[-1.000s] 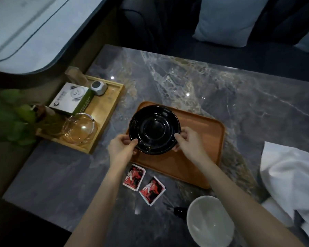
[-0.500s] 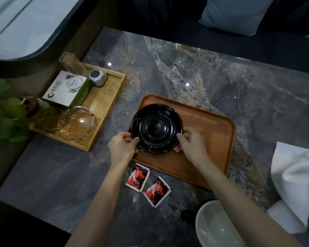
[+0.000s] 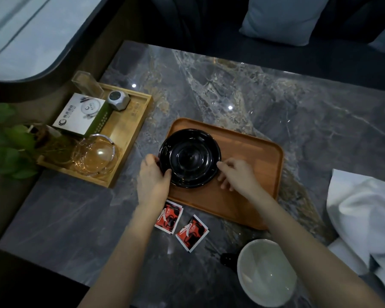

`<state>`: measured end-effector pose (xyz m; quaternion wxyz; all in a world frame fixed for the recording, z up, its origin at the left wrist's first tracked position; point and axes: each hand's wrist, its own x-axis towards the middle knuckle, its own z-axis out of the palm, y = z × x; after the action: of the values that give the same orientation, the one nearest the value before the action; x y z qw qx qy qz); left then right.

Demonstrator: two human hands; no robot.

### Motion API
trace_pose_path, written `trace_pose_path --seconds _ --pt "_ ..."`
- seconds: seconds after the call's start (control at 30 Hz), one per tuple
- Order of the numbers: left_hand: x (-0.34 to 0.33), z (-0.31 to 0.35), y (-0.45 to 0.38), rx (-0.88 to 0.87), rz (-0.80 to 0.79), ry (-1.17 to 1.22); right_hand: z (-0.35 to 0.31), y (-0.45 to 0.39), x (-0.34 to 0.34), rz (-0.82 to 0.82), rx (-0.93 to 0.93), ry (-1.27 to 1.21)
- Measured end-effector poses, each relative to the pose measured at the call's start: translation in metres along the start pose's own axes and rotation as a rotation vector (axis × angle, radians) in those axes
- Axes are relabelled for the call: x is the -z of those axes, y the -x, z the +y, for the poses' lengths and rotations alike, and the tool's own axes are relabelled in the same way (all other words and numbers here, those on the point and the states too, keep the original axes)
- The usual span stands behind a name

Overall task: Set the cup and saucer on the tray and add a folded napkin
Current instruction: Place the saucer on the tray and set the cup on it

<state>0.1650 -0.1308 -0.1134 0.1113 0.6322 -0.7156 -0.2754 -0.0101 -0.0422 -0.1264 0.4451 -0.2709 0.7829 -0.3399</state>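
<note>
A glossy black saucer [image 3: 189, 157] lies on the left end of the orange-brown tray [image 3: 249, 174]. My left hand [image 3: 152, 178] pinches its left rim, thumb on top. At the saucer's right rim my right hand [image 3: 237, 174] touches the edge with its fingertips. The cup [image 3: 266, 272], white inside with a dark handle on its left, stands on the marble table near the front edge, under my right forearm. A white napkin [image 3: 362, 210] lies crumpled at the table's right edge.
Two red sachets [image 3: 180, 223] lie on the table in front of the tray. A bamboo tray [image 3: 129, 138] at the left holds a glass ashtray [image 3: 96, 154], a white and green box [image 3: 82, 114] and a small silver clock [image 3: 118, 100]. A leafy plant [image 3: 7, 141] stands far left.
The saucer has come down onto the tray's left end and stays in both hands. The view has shifted a little; my hands have hardly moved.
</note>
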Motion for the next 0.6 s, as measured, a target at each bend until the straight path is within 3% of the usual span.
trace_pose_path --seconds 0.13,0.23,0.4,0.6 --pt "0.007 0.010 0.013 -0.203 -0.013 -0.202 -0.008 0.018 0.027 -0.144 0.098 0.317" --pt "0.016 0.017 0.024 -0.343 -0.018 -0.211 -0.013 0.043 0.049 -0.128 0.187 0.574" --pt "0.022 0.026 0.059 -0.610 -0.020 -0.127 0.001 0.101 0.076 -0.015 0.287 0.681" --pt "0.011 0.013 0.116 -0.928 -0.182 -0.194 0.058 0.159 0.079 0.091 0.270 0.617"
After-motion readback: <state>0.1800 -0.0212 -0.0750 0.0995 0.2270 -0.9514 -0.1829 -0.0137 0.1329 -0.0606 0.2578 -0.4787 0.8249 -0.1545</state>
